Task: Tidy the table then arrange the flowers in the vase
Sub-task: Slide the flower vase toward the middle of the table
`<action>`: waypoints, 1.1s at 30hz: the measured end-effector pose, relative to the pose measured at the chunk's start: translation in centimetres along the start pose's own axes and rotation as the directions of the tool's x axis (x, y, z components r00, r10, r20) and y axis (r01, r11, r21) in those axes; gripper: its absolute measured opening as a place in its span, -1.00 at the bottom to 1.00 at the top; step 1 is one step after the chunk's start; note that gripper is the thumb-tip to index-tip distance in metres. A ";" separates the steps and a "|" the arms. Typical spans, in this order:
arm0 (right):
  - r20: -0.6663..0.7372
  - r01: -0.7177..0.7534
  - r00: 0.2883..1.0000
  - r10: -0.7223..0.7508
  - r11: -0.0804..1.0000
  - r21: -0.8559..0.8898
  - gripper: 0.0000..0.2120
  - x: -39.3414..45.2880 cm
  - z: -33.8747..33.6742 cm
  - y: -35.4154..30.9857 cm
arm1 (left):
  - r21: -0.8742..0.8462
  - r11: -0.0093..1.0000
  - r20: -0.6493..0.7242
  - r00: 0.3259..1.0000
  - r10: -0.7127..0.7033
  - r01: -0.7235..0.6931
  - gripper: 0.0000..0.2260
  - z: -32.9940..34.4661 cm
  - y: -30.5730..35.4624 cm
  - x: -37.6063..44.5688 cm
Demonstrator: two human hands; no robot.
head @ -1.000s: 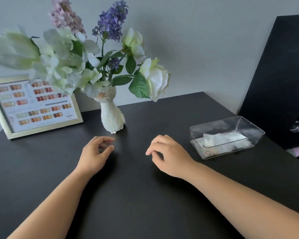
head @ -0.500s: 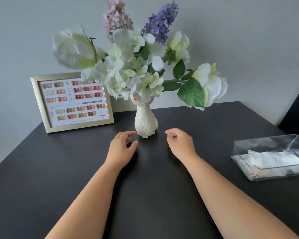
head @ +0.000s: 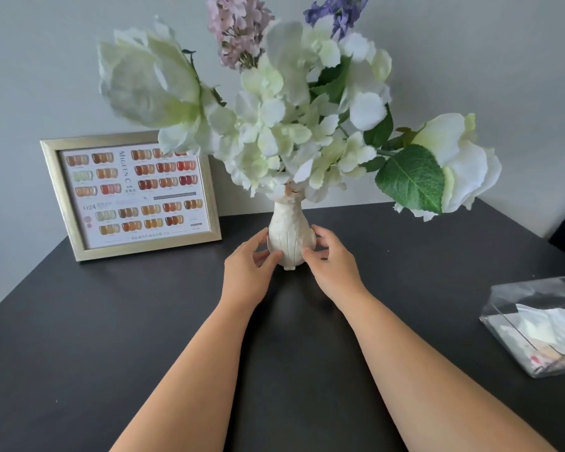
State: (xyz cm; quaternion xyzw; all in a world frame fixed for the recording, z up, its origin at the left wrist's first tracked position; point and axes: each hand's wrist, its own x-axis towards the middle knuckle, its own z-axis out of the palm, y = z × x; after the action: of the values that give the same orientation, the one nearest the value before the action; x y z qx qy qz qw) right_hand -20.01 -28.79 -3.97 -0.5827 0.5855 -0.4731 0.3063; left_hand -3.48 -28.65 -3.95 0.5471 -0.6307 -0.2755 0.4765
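Note:
A small white cat-shaped vase [head: 290, 238] stands upright on the black table [head: 111, 321], near its back edge. It holds a full bunch of flowers [head: 284, 125]: large white blooms, a pink sprig and a purple sprig at the top, with green leaves to the right. My left hand [head: 250, 270] cups the vase's lower left side, thumb and fingers touching it. My right hand [head: 331, 262] cups the lower right side the same way. Both hands hold the vase's belly between them.
A gold-framed colour chart [head: 131, 194] leans against the wall at the back left. A clear plastic box [head: 538, 324] with white tissue inside sits at the table's right edge. A grey wall runs behind the table.
Both hands moved forward from the bare tabletop and closed around the base of the vase. The view shifted closer to the vase.

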 end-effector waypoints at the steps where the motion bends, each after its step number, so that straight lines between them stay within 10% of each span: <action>1: -0.001 -0.006 1.000 0.006 1.000 0.005 -0.54 0.3 0.1 0.1 | -0.012 1.000 0.000 1.000 0.002 -0.002 -0.56 0.1 -0.1 0.3; 33: 0.028 -0.086 0.996 0.084 0.994 0.070 -0.45 9.6 2.3 1.6 | 0.047 0.998 -0.059 0.998 -0.032 0.035 -0.54 2.9 -2.4 8.6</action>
State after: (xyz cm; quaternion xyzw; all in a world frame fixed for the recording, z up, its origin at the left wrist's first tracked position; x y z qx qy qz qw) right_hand -19.77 -38.77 -4.40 -0.5520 0.5887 -0.4727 0.3541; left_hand -4.61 -37.92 -4.60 0.5768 -0.6136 -0.2522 0.4766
